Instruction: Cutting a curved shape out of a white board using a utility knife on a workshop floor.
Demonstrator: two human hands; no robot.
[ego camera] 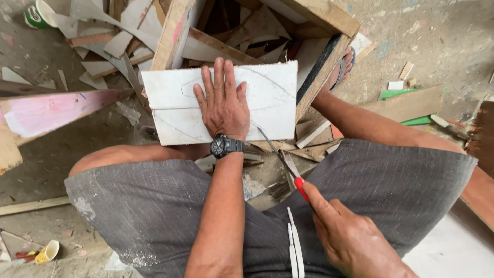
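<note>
the board (175, 110) under the left hand (223, 105) is white, marked with thin grey pencil curves. the watch (225, 145) on that wrist is black. the right hand (355, 242) grips a tool (280, 154) with a red handle and a dark metal blade. the shorts (149, 211) are dark grey with fine pale streaks and white dust smears, and their drawstring (294, 247) is white. the plank (46, 110) at the floor's left edge is pink and white. a green strip (393, 93) lies to the right, a yellow cup (48, 252) at the bottom left corner.

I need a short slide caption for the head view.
Left hand flat on white board; right hand holds red-handled saw.
</note>
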